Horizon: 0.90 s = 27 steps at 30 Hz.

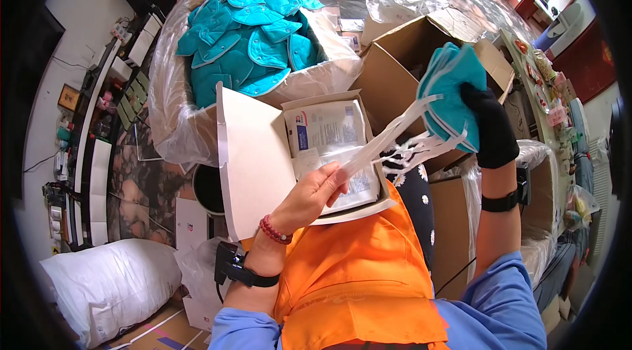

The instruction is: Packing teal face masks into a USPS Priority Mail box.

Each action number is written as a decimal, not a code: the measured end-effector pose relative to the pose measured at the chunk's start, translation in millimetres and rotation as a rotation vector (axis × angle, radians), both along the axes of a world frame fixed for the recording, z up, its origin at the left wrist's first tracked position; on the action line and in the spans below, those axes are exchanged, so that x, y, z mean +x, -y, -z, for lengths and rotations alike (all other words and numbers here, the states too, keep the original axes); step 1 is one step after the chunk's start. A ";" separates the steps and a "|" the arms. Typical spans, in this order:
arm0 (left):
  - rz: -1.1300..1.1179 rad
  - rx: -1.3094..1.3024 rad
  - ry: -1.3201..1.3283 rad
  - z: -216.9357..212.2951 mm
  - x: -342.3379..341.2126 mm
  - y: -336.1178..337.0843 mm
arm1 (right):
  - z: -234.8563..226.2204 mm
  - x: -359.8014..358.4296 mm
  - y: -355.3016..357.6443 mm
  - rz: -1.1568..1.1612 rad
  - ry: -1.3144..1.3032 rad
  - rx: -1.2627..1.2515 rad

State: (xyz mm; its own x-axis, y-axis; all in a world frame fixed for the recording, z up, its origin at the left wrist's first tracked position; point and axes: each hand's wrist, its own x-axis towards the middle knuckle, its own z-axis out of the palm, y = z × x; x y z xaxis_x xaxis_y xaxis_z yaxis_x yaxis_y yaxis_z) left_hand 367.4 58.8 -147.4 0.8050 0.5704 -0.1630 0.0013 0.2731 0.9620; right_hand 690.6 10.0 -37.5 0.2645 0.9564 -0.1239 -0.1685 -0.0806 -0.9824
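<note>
Seen from above, a person seated in an orange apron (355, 284) works with both hands raised over the lap. The right hand (490, 127), in a black glove, is closed around a stack of teal face masks (451, 90), held up at the upper right, the fingers wrapped over its lower edge. White ear straps (395, 136) trail from the stack down and to the left, where the bare left hand (315, 193) pinches their ends between thumb and fingers. Directly beneath the left fingers sits an open white cardboard box (253, 159) resting on the lap, its lid flap standing to the left and flat printed packets (327, 127) lying inside. Beyond the box, well above the left fingers, a large carton lined with clear plastic (172, 100) is heaped with more teal masks (247, 37). Behind the right fingers stands an open brown cardboard box (395, 54). Far to the lower left of the left hand, a stuffed white bag (108, 284) lies on the floor.
</note>
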 end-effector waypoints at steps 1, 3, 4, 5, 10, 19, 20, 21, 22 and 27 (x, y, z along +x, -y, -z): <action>-0.052 -0.020 0.048 0.4 -1.4 0.1 | 2.4 -1.2 3.8 0.031 -0.082 0.083; -0.100 -0.094 0.116 1.4 -5.3 2.2 | 7.4 -9.5 9.6 0.061 -0.168 0.167; -0.140 -0.170 0.189 1.5 -4.9 1.9 | 8.8 -19.9 11.8 0.093 -0.297 0.257; -0.140 -0.169 0.188 1.7 -2.4 2.4 | 10.2 -30.5 13.1 0.120 -0.427 0.344; -0.240 -0.184 0.134 0.7 30.6 7.7 | 10.2 -74.4 30.9 -0.622 -0.198 0.362; -0.285 0.277 -0.196 -33.3 13.5 10.8 | 36.9 -92.3 24.7 -0.954 0.325 -0.226; -0.313 0.283 -0.179 -27.3 11.3 13.3 | 38.7 -91.9 27.1 -0.955 0.326 -0.228; -0.340 0.289 -0.162 -19.9 10.1 15.0 | 35.8 -93.9 28.2 -0.909 0.385 -0.249; -0.354 0.418 -0.204 -10.2 11.0 15.9 | 34.1 -95.6 30.2 -0.861 0.440 -0.268; -0.381 0.900 -0.429 16.2 16.3 18.2 | 53.2 -112.8 36.3 -0.903 0.680 -0.194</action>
